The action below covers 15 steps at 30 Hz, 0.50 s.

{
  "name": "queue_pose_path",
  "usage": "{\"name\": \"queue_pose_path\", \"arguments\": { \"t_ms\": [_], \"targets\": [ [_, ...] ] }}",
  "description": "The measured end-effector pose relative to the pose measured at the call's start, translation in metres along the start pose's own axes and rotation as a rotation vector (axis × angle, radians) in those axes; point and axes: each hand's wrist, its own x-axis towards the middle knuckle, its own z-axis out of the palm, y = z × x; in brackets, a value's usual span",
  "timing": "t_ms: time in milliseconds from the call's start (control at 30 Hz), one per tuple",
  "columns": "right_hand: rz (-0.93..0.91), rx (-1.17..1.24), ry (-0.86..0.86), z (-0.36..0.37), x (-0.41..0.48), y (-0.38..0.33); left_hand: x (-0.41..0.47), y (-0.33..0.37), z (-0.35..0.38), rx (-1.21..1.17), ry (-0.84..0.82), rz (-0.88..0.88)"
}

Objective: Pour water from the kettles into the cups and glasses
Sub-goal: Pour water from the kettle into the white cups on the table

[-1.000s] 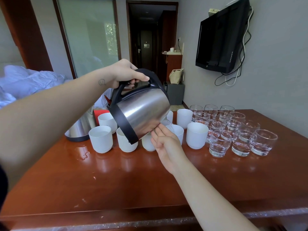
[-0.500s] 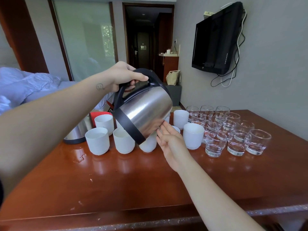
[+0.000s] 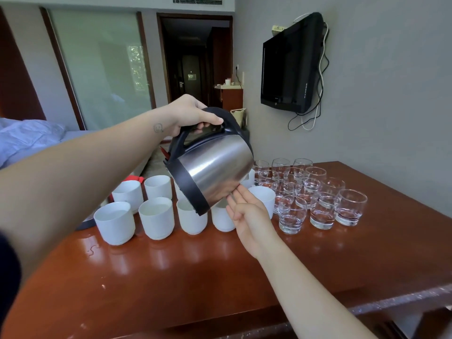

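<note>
My left hand (image 3: 189,113) grips the black handle of a steel kettle (image 3: 212,171), held tilted spout-down above the white cups. My right hand (image 3: 247,211) is open, its straight fingers touching the kettle's lower side. Several white cups (image 3: 156,217) stand in two rows below the kettle, and the spout and the cup under it are hidden behind the kettle body. Several clear glasses (image 3: 322,209) holding water stand in rows to the right. Only a dark base edge of a second kettle (image 3: 84,225) shows at the left, behind my left arm.
The brown wooden table (image 3: 220,277) has small water drops near its left side (image 3: 91,248). A red object (image 3: 133,178) lies behind the cups. A black TV (image 3: 291,67) hangs on the right wall and a bed (image 3: 27,138) stands at the far left.
The kettle stays tilted over the cups with both hands in the same hold. The view has shifted, so most of the second kettle is now hidden behind my left arm.
</note>
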Motion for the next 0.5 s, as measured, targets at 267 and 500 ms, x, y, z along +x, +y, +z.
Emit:
{"name": "queue_pose_path", "arguments": {
  "t_ms": [267, 500],
  "targets": [
    [0.020, 0.072, 0.023, -0.012, 0.008, 0.002, 0.018, 0.013, 0.021, 0.095, -0.042, 0.009],
    [0.033, 0.115, 0.025, -0.016, 0.011, 0.002, 0.026, 0.013, 0.029, 0.115, -0.073, 0.010]
  ]
}}
